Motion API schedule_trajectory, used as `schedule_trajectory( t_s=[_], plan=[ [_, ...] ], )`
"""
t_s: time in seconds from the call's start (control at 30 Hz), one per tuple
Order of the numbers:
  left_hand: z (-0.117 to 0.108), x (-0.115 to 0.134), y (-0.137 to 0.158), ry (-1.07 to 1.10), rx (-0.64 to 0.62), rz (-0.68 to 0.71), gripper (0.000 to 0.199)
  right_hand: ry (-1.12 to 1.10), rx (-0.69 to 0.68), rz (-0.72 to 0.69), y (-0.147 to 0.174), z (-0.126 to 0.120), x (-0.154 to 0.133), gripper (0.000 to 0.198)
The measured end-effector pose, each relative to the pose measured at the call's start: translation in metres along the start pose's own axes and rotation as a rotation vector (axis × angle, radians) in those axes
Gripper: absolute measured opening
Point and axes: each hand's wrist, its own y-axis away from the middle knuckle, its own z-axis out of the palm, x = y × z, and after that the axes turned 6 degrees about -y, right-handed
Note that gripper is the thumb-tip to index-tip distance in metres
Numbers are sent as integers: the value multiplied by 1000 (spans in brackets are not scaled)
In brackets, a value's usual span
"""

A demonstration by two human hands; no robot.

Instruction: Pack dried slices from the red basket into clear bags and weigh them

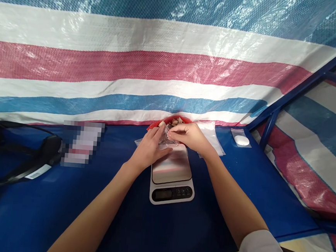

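A clear plastic bag is between my hands, above the far end of a white kitchen scale with a shiny metal plate. My left hand holds the bag from the left, its thumb stretched over the scale plate. On the other side, my right hand pinches the bag's edge between thumb and fingertips. Right behind the hands sits a red bag or container with small brown and pale pieces in it, partly hidden by my fingers. The scale's display looks dark.
Flat clear plastic bags lie right of the red container. Farther right, a white oval object rests on a small clear bag. Black straps or gear and a blurred-out paper are on the left of the blue table. A striped tarp hangs behind.
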Motion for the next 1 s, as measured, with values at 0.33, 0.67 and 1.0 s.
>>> schedule_trajectory(
  t_s=[0.33,0.67,1.0],
  plan=[
    [-4,25,-3,10,145,-57,79,-209,-5,-19,-1,13,1,17],
    [-29,5,-7,2,271,-202,53,-156,127,-13,-3,-14,18,32],
    [-42,-12,-7,100,238,-265,61,544,1,-47,-19,6,12,22]
  ],
)
